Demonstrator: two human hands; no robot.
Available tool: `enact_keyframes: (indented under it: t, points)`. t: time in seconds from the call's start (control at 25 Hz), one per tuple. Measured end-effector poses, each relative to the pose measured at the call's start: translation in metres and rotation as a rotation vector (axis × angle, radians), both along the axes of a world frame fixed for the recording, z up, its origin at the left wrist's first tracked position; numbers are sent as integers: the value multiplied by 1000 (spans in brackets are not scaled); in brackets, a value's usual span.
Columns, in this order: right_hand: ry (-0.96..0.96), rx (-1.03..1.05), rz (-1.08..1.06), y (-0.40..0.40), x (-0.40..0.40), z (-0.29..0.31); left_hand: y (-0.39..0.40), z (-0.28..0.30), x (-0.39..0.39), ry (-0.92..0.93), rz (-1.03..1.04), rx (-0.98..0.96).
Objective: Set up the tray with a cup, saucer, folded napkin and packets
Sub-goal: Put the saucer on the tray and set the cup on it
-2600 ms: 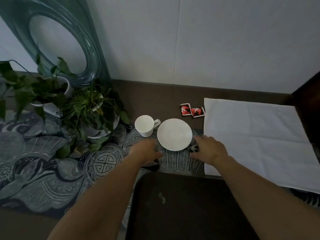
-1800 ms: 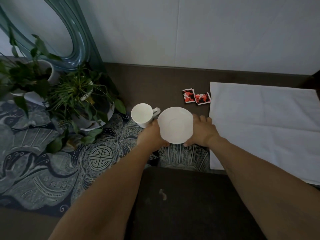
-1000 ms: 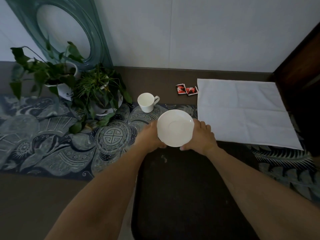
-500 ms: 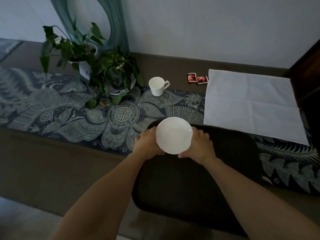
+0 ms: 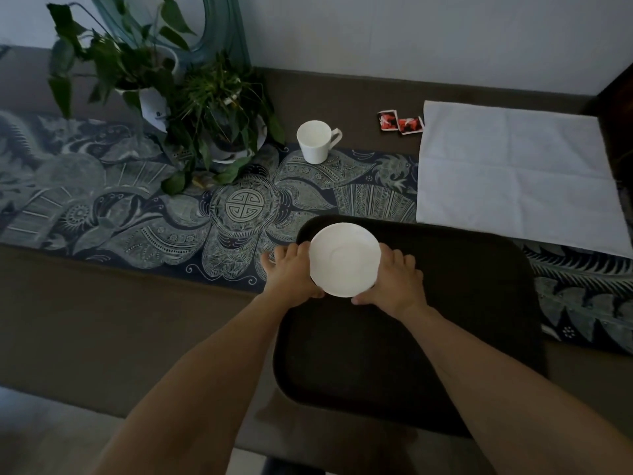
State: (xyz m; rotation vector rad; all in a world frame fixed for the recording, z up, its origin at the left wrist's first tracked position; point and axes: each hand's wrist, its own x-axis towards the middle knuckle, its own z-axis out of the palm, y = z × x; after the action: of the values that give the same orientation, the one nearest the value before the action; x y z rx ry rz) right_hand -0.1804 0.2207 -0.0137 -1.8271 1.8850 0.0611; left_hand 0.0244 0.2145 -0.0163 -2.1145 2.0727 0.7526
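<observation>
**Now: saucer over the far-left corner of the tray, both hands on it**

Currently the round white china saucer (image 5: 344, 259) sits between the two hands, above the far-left corner of the dark rounded-rectangle tray (image 5: 462, 303). Left hand (image 5: 292, 273) grips the left rim, right hand (image 5: 397, 280) the right rim — each closed on the saucer, thumbs at the near edge. Whether the saucer already rests on the tray or is just above it, I cannot tell.

Risks, as judgement:
- The saucer is close to the tray's far-left rim; set down there it could ride up on the raised lip and sit crooked, or leave the load off-centre.
- Releasing one hand first could tip it, since it is held only by the edges.

Orientation: the saucer faces well-side up, looks about level; being round, it has no long axis. The tray's long axis runs left to right across the view.

Not yet on the tray: white handled cup (image 5: 315, 145), upright, handle to the right; the red-and-white packets (image 5: 400, 124) just left of the unfolded white cloth napkin (image 5: 513, 173), lying flat beyond the tray.
</observation>
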Motion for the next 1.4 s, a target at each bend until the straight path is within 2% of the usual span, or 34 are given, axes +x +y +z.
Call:
enact_keyframes:
  t: [0.6,0.72,0.84,1.0,1.4]
  points:
    - [90,130,13,2,2,2,-2,1,-1,-72,-80,59]
    - [163,135,95,0,-5,18,-3,17,-3,-101,-88,125]
    - [219,123,229,-5,-14,41,-7,38,-2,-49,-93,188]
    - [215,186,364,-12,-22,68,-10,65,-1,-37,-114,246]
    - [202,72,427,-53,-19,101,-33,92,16,-160,-149,214]
